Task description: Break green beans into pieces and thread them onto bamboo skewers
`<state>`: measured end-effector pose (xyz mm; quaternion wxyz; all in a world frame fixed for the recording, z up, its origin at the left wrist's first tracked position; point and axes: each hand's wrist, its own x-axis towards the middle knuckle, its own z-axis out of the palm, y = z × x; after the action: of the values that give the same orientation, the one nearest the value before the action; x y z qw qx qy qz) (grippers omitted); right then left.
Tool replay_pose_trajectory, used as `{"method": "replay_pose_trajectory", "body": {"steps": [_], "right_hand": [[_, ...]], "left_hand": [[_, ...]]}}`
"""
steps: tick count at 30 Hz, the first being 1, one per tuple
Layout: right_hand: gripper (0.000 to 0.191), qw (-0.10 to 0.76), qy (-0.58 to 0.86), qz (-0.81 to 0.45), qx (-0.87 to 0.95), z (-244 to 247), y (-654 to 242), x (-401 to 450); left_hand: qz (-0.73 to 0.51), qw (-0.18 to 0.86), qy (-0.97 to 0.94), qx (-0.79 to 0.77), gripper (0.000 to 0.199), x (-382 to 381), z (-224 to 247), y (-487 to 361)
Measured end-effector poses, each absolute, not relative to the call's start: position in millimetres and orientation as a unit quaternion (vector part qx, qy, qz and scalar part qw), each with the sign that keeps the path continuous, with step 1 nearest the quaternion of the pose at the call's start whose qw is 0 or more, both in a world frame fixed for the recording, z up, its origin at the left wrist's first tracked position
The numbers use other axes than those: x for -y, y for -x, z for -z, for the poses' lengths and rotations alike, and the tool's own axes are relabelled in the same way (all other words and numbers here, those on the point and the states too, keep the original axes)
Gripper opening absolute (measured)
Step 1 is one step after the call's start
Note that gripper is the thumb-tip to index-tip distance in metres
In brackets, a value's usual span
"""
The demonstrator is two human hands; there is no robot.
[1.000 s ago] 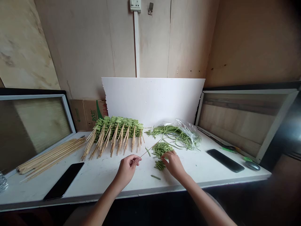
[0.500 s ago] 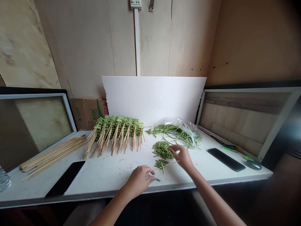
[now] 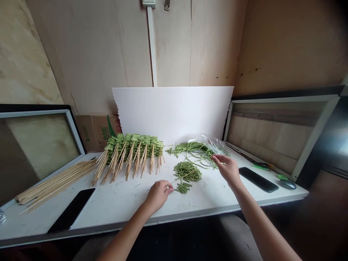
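My left hand (image 3: 159, 194) is closed over the front part of the table, its thumb and fingers pinched on a thin bamboo skewer (image 3: 174, 182), which points toward the cut beans. Just right of its fingertips lies a small group of cut green bean pieces (image 3: 183, 187). Behind that is a larger heap of cut bean pieces (image 3: 188, 171). My right hand (image 3: 228, 169) is raised to the right of the heap, in front of the long beans. Its fingers stretch leftward with the thumb apart, and I see nothing in them.
Stacked skewered beans (image 3: 136, 145) stand at the back left, sticks toward me. Loose skewers (image 3: 58, 181) and a black phone (image 3: 72, 210) lie left. Long green beans (image 3: 194, 146) spill from a plastic bag (image 3: 214, 145). Another phone (image 3: 258, 179) and a mouse (image 3: 287, 184) are right.
My right hand has moved right and up, away from the heap and the skewer. My left hand has shifted slightly up. The bean piece by my left thumb no longer shows there.
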<state>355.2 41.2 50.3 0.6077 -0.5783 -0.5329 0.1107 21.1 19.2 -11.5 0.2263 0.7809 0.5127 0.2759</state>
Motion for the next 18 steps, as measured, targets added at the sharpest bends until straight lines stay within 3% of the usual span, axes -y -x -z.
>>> {"method": "replay_pose_trajectory", "body": {"steps": [10,14,18], "right_hand": [[0.046,0.647,0.544,-0.109,0.523,-56.0,-339.8,-33.1],[0.044,0.683,0.495,-0.227,0.487,-59.0,-330.1,-31.0],[0.038,0.686,0.378,-0.424,0.454,-59.7,-302.5,-25.3]], "left_hand": [[-0.271,0.225,-0.787,-0.507,0.029,-47.4,5.3,-27.8],[-0.328,0.201,-0.784,-0.487,0.044,-30.3,-6.3,-7.6],[-0.404,0.192,-0.759,-0.473,0.042,-1.0,-19.1,12.9]]}}
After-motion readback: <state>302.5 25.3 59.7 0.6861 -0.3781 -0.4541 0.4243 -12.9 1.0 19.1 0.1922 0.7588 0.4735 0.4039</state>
